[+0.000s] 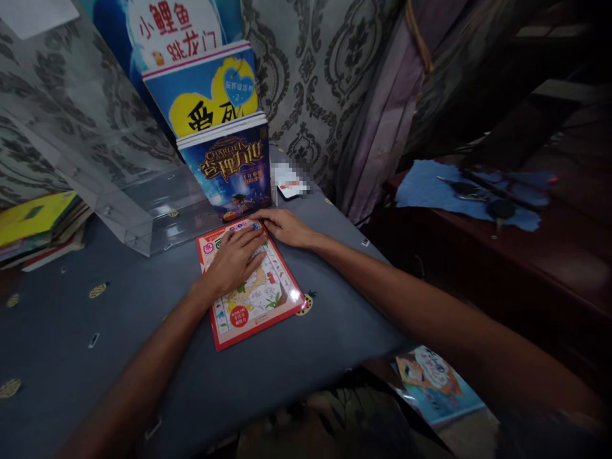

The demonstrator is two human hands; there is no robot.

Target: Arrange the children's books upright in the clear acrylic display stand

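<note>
Hands lie at a red-bordered book [268, 319] that rests flat on the grey table [325, 344], toward its right edge and between the clear stand [138, 223] and the near edge. The left hand [236, 255] is laid palm down over the upper part of the cover, its fingers a little apart and the thumb set off from them. The right hand [287, 227] is at the book's upper right corner, fingers close together and reaching along the top edge; I cannot tell whether it pinches the cover there or only touches it.

Just behind the book, the clear stand holds a dark blue book [227, 169] in front, a blue and yellow book [201, 95] behind that, and a larger blue book [182, 25] at the back. A small pixelated item [291, 185] lies by the table's far right corner. Near the back edge, well to the left, sits a stack of books [38, 220] with a yellow one on top.

Beyond the right edge, a blue cloth [421, 185] with dark tools on it lies on a dark reddish surface [564, 255]. Another blue book [444, 395] shows low down, past the near right corner.
</note>
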